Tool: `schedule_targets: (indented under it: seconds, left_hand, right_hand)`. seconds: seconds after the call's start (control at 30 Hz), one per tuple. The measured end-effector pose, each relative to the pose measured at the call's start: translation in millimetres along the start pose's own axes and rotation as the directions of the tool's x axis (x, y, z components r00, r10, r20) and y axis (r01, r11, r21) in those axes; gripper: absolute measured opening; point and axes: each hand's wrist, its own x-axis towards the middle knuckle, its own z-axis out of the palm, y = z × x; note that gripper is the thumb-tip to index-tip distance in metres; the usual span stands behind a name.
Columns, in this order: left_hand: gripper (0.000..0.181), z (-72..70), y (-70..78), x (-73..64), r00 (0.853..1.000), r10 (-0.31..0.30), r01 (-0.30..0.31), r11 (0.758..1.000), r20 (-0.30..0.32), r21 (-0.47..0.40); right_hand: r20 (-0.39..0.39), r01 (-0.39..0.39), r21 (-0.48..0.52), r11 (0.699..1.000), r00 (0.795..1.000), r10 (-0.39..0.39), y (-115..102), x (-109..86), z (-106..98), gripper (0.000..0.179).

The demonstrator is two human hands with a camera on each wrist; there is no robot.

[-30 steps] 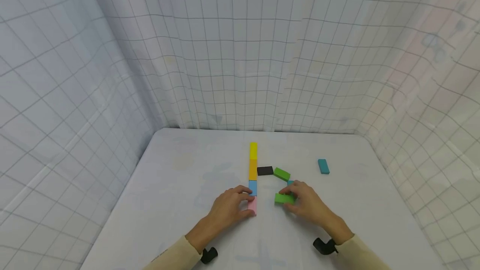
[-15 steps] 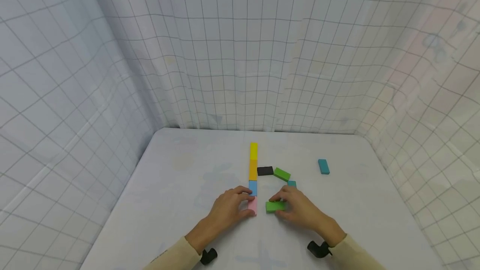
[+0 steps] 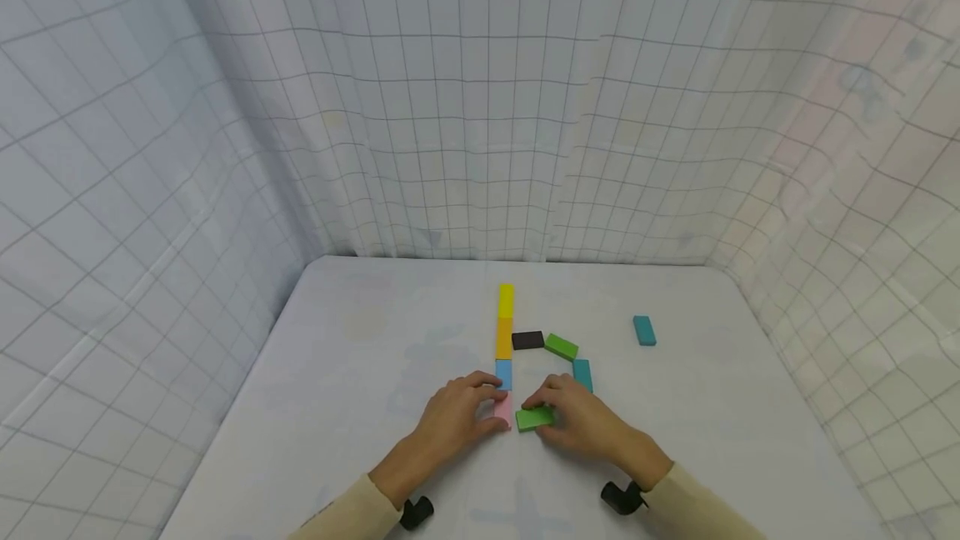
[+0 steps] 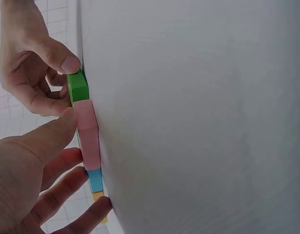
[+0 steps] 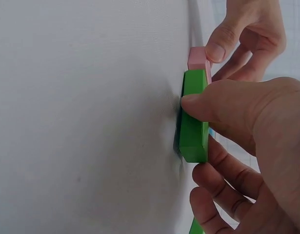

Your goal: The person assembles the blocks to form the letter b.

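In the head view, my right hand pinches a green block between thumb and fingers. The block lies crosswise, close to the near end of a pink block. My left hand rests with thumb and fingertips on the pink block, which its fingers partly cover. Beyond it, a light blue block, an orange block and a yellow block continue the straight line away from me. A black block, a second green block and a teal block curve rightward from the orange one.
Another teal block lies apart at the back right of the white table. White gridded curtains enclose the table's back and sides. Black wrist-worn devices sit under both wrists.
My right hand has moved left and slightly nearer with the green block, bringing it close to the pink block and uncovering more of the teal one. My left hand keeps its place.
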Motion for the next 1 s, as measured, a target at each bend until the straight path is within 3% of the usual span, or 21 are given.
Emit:
schedule_targets:
  seconds: [0.47, 1.0]
  left_hand:
    - [0.048, 1.1, -1.9, 0.3, 1.000, 0.020, -0.020, 1.000, -0.012, 0.015]
    - [0.049, 0.8, 0.3, 0.7, 0.999, -0.026, 0.026, 1.000, 0.029, -0.002]
  right_hand:
    - [0.012, -0.059, -0.028, 0.998, 0.998, 0.060, -1.8, 9.6, 5.2, 0.032]
    - [0.019, -0.061, -0.023, 0.998, 0.998, 0.062, -0.3, 9.9, 6.5, 0.033]
